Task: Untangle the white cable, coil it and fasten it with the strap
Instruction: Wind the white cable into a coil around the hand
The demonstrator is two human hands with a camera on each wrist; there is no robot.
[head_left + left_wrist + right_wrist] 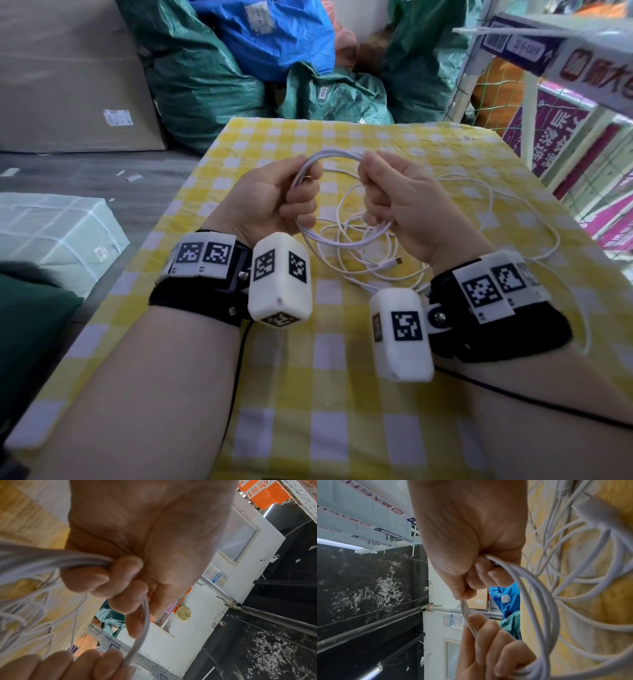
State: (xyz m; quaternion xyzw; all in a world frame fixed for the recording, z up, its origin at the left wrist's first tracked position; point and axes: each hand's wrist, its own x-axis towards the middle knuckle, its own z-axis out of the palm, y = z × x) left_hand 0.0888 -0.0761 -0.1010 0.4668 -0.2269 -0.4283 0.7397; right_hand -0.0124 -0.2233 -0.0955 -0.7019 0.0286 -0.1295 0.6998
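Observation:
Both hands hold up a small coil of the white cable (339,156) above the yellow checked tablecloth (308,377). My left hand (298,192) grips the coil's left side and my right hand (380,192) grips its right side, fingers curled round the strands. In the left wrist view the left fingers (106,577) clamp a bundle of cable (51,561). In the right wrist view the right fingers (481,574) grip the cable (539,588). Loose loops (359,246) lie tangled under the hands, with a plug (397,261) at the near side. No strap shows.
A long slack strand (551,236) runs out over the table's right side. Green and blue sacks (212,68) pile up behind the table. A cardboard box (68,85) and a wrapped package (51,233) sit to the left, and a netted shelf (582,102) to the right.

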